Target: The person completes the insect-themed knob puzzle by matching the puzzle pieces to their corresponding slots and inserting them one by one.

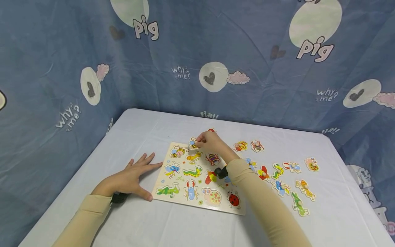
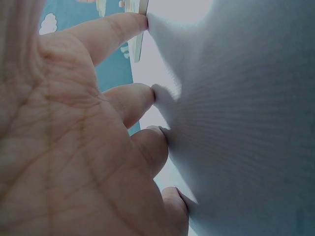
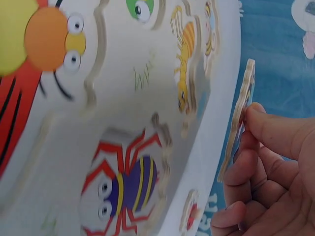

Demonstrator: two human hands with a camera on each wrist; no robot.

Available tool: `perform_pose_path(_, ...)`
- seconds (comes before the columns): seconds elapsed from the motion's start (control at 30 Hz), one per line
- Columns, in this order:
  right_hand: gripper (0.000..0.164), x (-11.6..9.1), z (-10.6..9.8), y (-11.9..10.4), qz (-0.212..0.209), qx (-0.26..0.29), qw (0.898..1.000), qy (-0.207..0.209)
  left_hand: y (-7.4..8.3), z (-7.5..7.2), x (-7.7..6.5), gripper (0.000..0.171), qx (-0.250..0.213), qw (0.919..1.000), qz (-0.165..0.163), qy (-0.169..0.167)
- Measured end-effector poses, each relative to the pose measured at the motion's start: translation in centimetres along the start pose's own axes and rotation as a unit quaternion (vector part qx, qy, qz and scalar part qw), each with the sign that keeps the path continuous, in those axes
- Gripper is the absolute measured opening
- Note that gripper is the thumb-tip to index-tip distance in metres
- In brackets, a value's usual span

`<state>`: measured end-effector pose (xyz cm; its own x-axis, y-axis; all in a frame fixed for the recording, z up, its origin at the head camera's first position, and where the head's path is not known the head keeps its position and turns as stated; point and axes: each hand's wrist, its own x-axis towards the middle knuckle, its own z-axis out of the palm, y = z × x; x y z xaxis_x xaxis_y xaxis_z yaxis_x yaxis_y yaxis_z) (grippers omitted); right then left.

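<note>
My right hand [image 1: 212,142] pinches a bee puzzle piece [image 1: 193,142] between thumb and fingers, above the back edge of a wooden insect puzzle board [image 1: 220,208]. Seen edge-on in the right wrist view, the piece [image 3: 239,118] is tilted up and clear of the board. My left hand [image 1: 131,178] lies spread on the table, index fingertip and thumb tip at the board's left edge. In the left wrist view its fingertips [image 2: 147,93] touch the white cloth. Shallow recesses with printed insects cover the board, among them a spider [image 3: 133,184] and a caterpillar [image 1: 192,171].
Several loose knobbed pieces lie right of the board, including a grasshopper [image 1: 299,204], a snail [image 1: 312,164] and a spider piece [image 1: 257,146]. A red piece [image 3: 192,216] lies behind the board. Blue printed curtain [image 1: 185,44] hangs around the white-covered table [image 1: 123,226].
</note>
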<state>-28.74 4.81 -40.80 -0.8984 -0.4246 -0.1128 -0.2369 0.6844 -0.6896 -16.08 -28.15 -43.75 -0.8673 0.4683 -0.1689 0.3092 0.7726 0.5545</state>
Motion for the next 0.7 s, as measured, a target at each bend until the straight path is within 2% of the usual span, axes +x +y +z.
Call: perform_pose_path(0.7,0.016,1.0,3.2,-2.6,-0.006,-0.014,0.999,-0.029,0.0,-0.1,0.0,0.122,0.002,1.0000,-0.002,-0.005)
